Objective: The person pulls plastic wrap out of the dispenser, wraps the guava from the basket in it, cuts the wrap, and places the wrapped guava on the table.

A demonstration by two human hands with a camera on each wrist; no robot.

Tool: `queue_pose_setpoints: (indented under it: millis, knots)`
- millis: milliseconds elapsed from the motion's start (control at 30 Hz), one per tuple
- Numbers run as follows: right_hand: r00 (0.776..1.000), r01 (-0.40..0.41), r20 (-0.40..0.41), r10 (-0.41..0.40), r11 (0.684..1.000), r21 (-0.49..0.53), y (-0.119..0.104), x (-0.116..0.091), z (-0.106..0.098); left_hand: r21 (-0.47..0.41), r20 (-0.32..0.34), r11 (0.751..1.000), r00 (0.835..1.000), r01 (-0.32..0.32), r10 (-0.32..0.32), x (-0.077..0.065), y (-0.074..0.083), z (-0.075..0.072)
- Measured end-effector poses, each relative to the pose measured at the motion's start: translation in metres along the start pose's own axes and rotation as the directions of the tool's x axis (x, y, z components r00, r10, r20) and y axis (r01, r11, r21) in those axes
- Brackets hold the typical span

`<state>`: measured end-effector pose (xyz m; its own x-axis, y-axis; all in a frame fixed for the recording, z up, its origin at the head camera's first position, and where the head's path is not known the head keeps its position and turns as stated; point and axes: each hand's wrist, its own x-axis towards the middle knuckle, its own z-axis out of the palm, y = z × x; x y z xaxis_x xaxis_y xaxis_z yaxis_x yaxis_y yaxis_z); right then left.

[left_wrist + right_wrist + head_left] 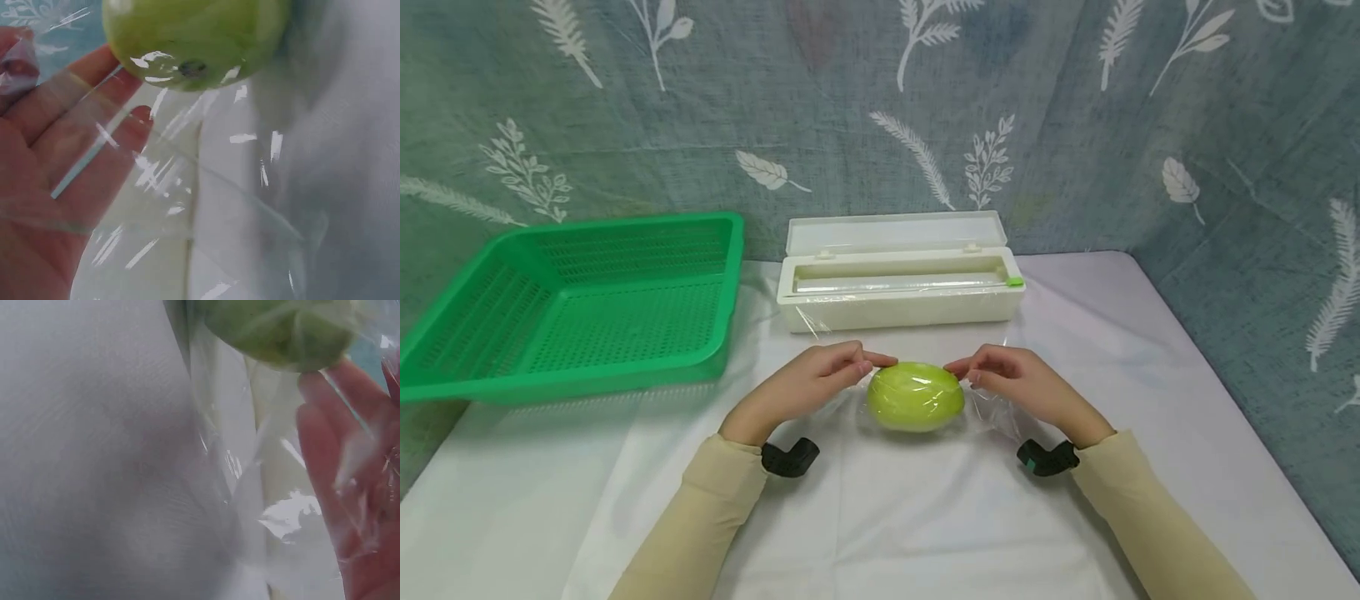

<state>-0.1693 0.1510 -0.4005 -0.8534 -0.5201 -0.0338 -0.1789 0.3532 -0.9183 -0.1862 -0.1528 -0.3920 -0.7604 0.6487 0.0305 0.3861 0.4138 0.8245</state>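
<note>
Showing a glossy yellow-green oval fruit point(916, 398) under clear, creased plastic film point(995, 410), at the centre of a smooth white tablecloth point(880, 533); whether film also runs beneath the fruit cannot be told. With the fruit as the hub of the dial, the left hand point(808, 379) lies at 9 o'clock and the right hand point(1026, 383) at 3 o'clock. Each hand pinches film between thumb and bent forefinger, its other fingers reaching toward the fruit; a fingertip of the left hand touches the fruit's upper edge near 11 o'clock, and one of the right hand near 1 o'clock. The left wrist view shows a dark round spot on the fruit's end. At 12 o'clock stands a long white plastic box point(898, 312), its hinged lid point(895, 236) tipped back and a small bright-green tab point(1015, 282) on its rim; glints of film cross its front. At 10 o'clock, well apart, sits a green rectangular perforated plastic basket point(733, 283). Behind hangs a grey-blue curtain point(842, 108) printed with white leaves. Beige sleeves point(700, 517) enter from 7 and 5 o'clock.
</note>
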Motion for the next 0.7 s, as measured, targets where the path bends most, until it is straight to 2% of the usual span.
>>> queue_pose_setpoints:
  millis: [200,433,533,700]
  knots:
    - [0.999,-0.021,-0.025,0.021,1.0,0.009,-0.009,0.001,0.003,-0.127,-0.052,0.992,0.998,0.015,-0.022,-0.001,-0.005,0.003]
    - [0.997,-0.022,-0.075,0.031,0.993,0.118,-0.006,0.004,0.006,-0.245,-0.079,0.97,0.996,0.01,-0.03,-0.003,0.011,0.002]
    - [0.993,-0.046,-0.097,0.06,0.988,0.144,-0.002,0.006,0.006,-0.252,-0.099,0.968,0.995,0.006,-0.032,-0.003,0.012,0.004]
    - [0.987,-0.084,-0.12,0.105,0.983,0.166,0.015,0.01,0.006,-0.248,-0.147,0.968,0.987,0.034,-0.073,0.0,0.008,0.008]
